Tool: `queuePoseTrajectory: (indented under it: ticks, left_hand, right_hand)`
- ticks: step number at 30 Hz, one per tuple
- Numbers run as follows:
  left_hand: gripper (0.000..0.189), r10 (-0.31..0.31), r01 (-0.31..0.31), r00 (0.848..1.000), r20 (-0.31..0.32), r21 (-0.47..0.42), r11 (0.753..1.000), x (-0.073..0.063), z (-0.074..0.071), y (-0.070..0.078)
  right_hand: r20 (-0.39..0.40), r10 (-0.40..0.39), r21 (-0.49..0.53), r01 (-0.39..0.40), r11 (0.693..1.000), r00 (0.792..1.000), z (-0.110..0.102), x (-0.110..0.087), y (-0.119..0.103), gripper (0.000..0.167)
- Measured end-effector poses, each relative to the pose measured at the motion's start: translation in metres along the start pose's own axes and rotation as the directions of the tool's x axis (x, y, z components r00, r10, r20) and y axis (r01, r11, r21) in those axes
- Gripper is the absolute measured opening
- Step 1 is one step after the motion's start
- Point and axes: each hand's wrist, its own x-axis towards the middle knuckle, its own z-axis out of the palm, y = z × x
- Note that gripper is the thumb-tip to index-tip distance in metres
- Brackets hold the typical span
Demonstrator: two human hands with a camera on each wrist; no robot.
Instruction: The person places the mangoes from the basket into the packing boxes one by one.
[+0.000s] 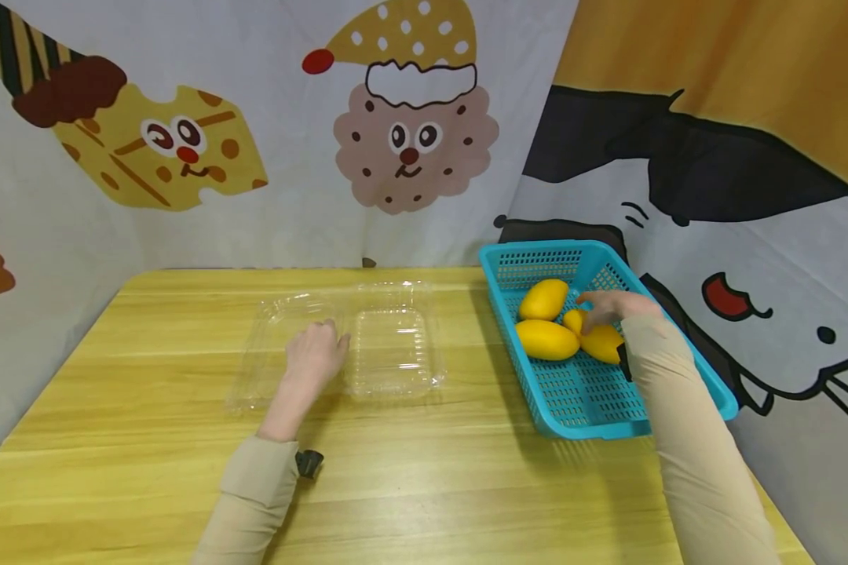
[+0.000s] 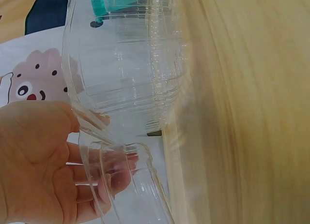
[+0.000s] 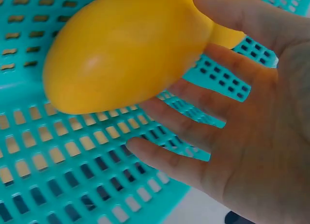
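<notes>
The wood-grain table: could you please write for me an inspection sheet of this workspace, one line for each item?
Surface: wood-grain table, pale yellow.
Job's things: clear plastic clamshell container, lying open; turquoise basket on the right, holding at least three yellow mangoes.
Clutter: nothing seen.
Hands: left hand at the container, fingertips visible through its plastic, grip unclear; right hand in the basket, fingers extended beside a mango, firmness of contact unclear.
Cables: nothing seen.
Surroundings: cartoon-print cloth behind the table and along its right side.
</notes>
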Motion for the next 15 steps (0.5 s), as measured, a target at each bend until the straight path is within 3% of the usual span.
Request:
queuePoseTrajectory:
  ticks: [15]
  left_hand:
    - [0.041,-0.002,0.002,1.0,-0.006,0.001,1.0,0.0,0.002,-0.002]
  right_hand:
    - [0.073,0.016,0.115,-0.024,0.993,0.997,0.012,0.006,0.01,0.093]
